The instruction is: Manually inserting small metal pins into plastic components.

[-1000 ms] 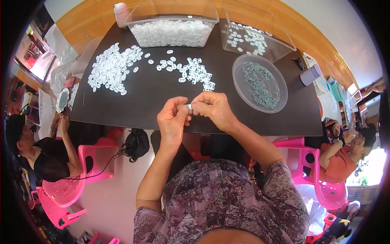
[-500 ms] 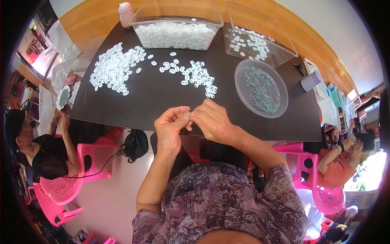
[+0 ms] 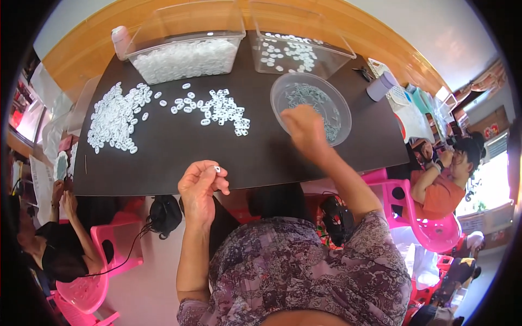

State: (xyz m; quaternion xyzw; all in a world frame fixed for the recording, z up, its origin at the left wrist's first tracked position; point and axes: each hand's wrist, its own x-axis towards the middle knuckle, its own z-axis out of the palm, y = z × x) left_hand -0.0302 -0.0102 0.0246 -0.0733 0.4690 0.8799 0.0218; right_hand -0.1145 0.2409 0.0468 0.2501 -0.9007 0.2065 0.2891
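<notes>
Between the thumb and fingers of my left hand (image 3: 197,190) is a small white oval plastic piece (image 3: 217,169) with a dark hole, held just above the table's near edge. My right hand (image 3: 305,130) reaches over the round clear bowl (image 3: 344,106) of small grey-green screws or pins (image 3: 309,95). Its fingers are curled downward, and what they pinch, if anything, is hidden. Left of the bowl lies a cluster of white pieces (image 3: 224,107) with dark openings. A larger heap of similar white ovals (image 3: 111,119) spreads over the table's left side.
Two clear plastic bins stand at the back; the left bin (image 3: 190,23) is well filled with white pieces, the right bin (image 3: 310,24) holds scattered ones. A pink bottle (image 3: 120,42) and a lilac cup (image 3: 381,87) flank them. Other people sit at left and right on pink chairs.
My hands have come apart. The right one has moved right to above the bowl, while the left keeps the white piece, lower and further left. The whole view has shifted.
</notes>
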